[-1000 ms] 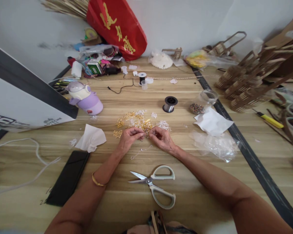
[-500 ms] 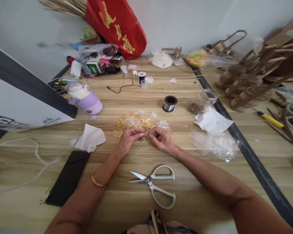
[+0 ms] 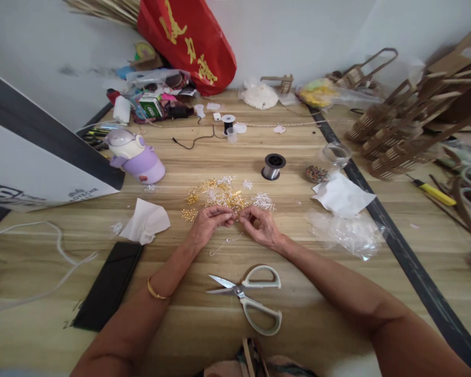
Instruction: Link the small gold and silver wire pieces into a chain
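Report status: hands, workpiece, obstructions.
Both pinching one small piece: left hand, right hand. Below them, thin chain. Nearer, scissors, clear of hands.

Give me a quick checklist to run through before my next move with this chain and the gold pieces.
1. Left hand and right hand pinched together at one spot: ok.
2. What they pinch: cannot tell, too small.
3. Chain lies in one loose line on the table, nearer you than the hands: ok.
4. Gold pieces piled just beyond the fingertips: ok.
5. Scissors shut: not ok, blades apart, between the forearms.
6. Spool upright beyond the pile: ok.
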Action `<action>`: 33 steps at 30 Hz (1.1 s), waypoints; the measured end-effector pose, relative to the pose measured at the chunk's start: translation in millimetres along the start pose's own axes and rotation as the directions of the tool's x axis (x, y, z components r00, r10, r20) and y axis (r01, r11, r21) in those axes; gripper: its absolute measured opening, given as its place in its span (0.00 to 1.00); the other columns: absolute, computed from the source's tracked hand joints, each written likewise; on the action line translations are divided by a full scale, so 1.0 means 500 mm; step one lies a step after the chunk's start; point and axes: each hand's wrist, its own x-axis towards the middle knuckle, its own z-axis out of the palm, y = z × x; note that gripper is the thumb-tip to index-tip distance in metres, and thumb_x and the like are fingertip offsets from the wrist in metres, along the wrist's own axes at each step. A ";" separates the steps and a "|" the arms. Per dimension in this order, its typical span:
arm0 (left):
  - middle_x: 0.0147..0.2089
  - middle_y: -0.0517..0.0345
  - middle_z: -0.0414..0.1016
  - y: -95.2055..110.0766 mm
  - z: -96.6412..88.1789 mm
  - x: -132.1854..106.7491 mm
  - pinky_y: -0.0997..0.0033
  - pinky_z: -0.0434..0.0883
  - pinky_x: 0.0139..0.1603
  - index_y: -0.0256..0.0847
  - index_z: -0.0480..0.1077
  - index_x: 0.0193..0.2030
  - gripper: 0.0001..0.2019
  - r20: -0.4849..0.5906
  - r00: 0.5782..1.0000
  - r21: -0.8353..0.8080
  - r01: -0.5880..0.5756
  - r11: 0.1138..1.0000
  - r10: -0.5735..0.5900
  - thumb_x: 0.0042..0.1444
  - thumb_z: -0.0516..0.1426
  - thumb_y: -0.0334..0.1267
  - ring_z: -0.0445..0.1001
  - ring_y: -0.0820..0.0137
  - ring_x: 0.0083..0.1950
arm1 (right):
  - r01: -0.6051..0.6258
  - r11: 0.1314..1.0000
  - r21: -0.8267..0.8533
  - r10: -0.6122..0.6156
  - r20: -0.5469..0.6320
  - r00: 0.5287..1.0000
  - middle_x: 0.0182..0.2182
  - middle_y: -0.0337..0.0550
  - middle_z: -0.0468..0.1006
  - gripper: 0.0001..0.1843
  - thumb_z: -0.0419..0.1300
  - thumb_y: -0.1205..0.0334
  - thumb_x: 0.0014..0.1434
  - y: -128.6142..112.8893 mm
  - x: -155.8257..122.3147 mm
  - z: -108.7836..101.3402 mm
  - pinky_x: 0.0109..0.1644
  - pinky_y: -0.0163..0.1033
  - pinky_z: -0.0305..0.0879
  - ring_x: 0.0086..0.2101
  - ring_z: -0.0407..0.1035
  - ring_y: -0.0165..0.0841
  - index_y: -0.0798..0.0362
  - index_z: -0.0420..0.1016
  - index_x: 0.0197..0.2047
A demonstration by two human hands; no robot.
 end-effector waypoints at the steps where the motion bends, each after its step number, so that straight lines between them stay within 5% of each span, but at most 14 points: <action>1: 0.29 0.54 0.80 -0.001 0.000 0.000 0.73 0.70 0.32 0.34 0.77 0.31 0.12 0.001 1.000 -0.001 0.001 1.000 -0.001 0.36 0.69 0.35 0.75 0.73 0.28 | -0.001 1.000 0.000 0.001 -0.003 1.000 0.24 0.38 0.71 0.05 0.56 0.63 0.60 0.000 0.000 0.000 0.25 0.31 0.59 0.23 0.63 0.26 0.54 0.70 0.34; 33: 0.27 0.55 0.79 -0.005 -0.005 0.003 0.73 0.71 0.31 0.34 0.77 0.31 0.12 0.019 1.000 0.031 -0.014 0.999 0.013 0.38 0.69 0.36 0.74 0.73 0.27 | -0.003 1.000 -0.027 0.003 -0.001 1.000 0.24 0.39 0.73 0.04 0.56 0.63 0.60 -0.001 0.000 0.001 0.25 0.31 0.60 0.23 0.64 0.26 0.54 0.69 0.33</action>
